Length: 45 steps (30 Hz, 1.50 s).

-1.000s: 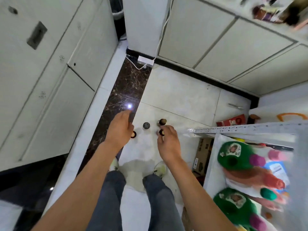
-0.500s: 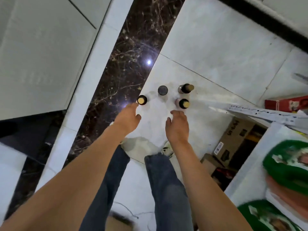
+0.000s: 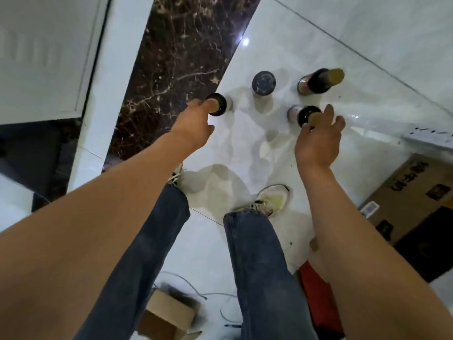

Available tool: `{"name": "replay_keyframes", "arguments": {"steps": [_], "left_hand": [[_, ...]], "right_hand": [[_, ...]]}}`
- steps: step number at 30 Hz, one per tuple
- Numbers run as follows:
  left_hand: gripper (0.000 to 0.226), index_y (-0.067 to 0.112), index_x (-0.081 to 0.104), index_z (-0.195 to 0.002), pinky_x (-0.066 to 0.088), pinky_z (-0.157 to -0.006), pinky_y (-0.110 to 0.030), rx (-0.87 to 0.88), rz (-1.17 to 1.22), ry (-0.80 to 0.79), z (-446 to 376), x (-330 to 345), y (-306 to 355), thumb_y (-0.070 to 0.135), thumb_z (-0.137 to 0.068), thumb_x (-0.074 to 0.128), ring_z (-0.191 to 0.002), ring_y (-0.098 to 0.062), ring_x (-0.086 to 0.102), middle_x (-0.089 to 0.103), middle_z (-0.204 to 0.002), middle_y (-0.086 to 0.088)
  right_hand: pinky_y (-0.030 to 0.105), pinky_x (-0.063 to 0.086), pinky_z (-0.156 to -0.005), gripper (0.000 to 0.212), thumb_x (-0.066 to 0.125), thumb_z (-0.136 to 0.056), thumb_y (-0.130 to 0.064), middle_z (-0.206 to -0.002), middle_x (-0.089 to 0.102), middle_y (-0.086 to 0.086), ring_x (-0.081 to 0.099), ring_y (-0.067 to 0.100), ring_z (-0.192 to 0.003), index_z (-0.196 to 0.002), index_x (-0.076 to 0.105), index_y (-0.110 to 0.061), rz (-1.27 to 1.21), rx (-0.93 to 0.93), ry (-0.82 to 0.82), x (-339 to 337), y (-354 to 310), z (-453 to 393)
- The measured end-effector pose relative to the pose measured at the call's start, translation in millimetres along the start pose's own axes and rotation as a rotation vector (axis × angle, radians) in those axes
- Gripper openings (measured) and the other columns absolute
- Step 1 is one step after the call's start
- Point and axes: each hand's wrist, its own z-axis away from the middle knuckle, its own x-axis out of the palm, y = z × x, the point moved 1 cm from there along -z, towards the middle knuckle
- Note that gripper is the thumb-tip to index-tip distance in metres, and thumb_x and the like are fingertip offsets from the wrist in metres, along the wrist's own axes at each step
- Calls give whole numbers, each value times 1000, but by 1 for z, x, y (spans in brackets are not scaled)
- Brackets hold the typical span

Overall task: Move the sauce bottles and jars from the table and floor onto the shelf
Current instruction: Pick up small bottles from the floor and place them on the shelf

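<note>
I am bent over four containers standing upright on the white floor tile (image 3: 331, 57), and I take the grey-lidded jar (image 3: 264, 82) as my mark. My left hand (image 3: 196, 123) reaches to the gold-capped bottle (image 3: 217, 105) that stands left of the jar and a little nearer me, right at the edge where the white tile meets the dark marble strip (image 3: 176, 57); my fingertips overlap its cap, but whether they have closed round it I cannot tell. My right hand (image 3: 318, 138) is spread, fingers loose, over the near right bottle (image 3: 305, 116), right of the jar and nearer me; it holds nothing. The far right bottle (image 3: 318, 81) stands level with the jar, apart from both hands. Bare tile lies between the jar and my shoes (image 3: 272, 200). Further right of the jar, a cardboard box (image 3: 411, 200) hems the tile, and a white cabinet (image 3: 49, 52) stands beyond the marble strip to the left.
</note>
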Motion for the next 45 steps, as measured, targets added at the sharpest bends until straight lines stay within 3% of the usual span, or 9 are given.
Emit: {"name": "replay_keyframes", "arguments": {"steps": [5, 8, 13, 19, 25, 28, 33, 40, 45], "left_hand": [[51, 17, 42, -137, 47, -91, -45, 10, 31, 92, -13, 13, 0, 12, -90, 62, -107, -39, 55, 46, -127, -17], [51, 15, 42, -135, 44, -89, -46, 38, 7, 149, -24, 13, 0, 11, -89, 64, -109, -39, 54, 48, -129, -18], [50, 14, 49, -139, 44, -101, -46, 113, -268, 38, -36, 19, 5, 3, -91, 59, -111, -46, 51, 38, -137, -21], [47, 10, 50, -135, 51, -85, -50, 233, -519, 7, -20, 22, 19, -6, -91, 51, -95, -47, 55, 38, -123, -23], [38, 11, 54, -130, 46, -76, -43, 206, -461, -28, 39, 24, 18, 7, -92, 53, -95, -44, 55, 47, -114, -22], [33, 13, 61, -122, 43, -71, -35, 240, -433, -84, 89, 0, 28, 12, -89, 60, -91, -36, 55, 52, -106, -18], [26, 19, 68, -109, 47, -81, -35, 306, -325, -127, 192, -48, 56, 19, -83, 66, -95, -34, 59, 57, -102, -13], [38, 23, 69, -114, 51, -82, -37, 407, -134, -34, 341, -139, 99, 23, -76, 71, -89, -29, 59, 57, -96, -10], [24, 10, 72, -88, 52, -73, -39, 504, 49, 142, 420, -221, 136, 20, -68, 80, -77, -21, 62, 66, -83, -5]], "right_hand": [[37, 42, -97, 45, 55, -99, -22, -138, 50, 15, 53, 33, -122, -143, 45, -14, -5, -132, -58, 9, 12, -24], [36, 40, -99, 43, 57, -97, -18, -135, 53, 14, 53, 33, -122, -139, 48, -13, 6, -185, -68, 13, 15, -29], [37, 41, -100, 39, 58, -96, -14, -132, 54, 15, 55, 33, -119, -134, 51, -10, -30, -212, -55, 17, 10, -23], [28, 43, -88, 35, 63, -93, -14, -124, 64, 17, 60, 33, -113, -127, 58, -6, -147, -212, -68, 6, 31, 5], [22, 44, -83, 33, 68, -87, -10, -113, 70, 12, 65, 24, -102, -120, 66, -9, -301, -166, -103, -22, 49, 76], [23, 48, -86, 34, 67, -83, -9, -110, 72, 9, 66, 23, -100, -117, 69, -11, -313, -120, -112, -53, 47, 116], [18, 46, -86, 34, 70, -80, -9, -108, 73, 2, 66, 16, -98, -113, 73, -17, -365, -92, -164, -136, 33, 187], [16, 40, -84, 38, 71, -78, -9, -111, 68, 2, 62, 17, -101, -114, 73, -20, -336, -300, -209, -281, 4, 280], [6, 37, -66, 31, 76, -74, -16, -89, 60, -12, 59, 8, -87, -104, 74, -25, -435, -415, -141, -372, -24, 328]]}}
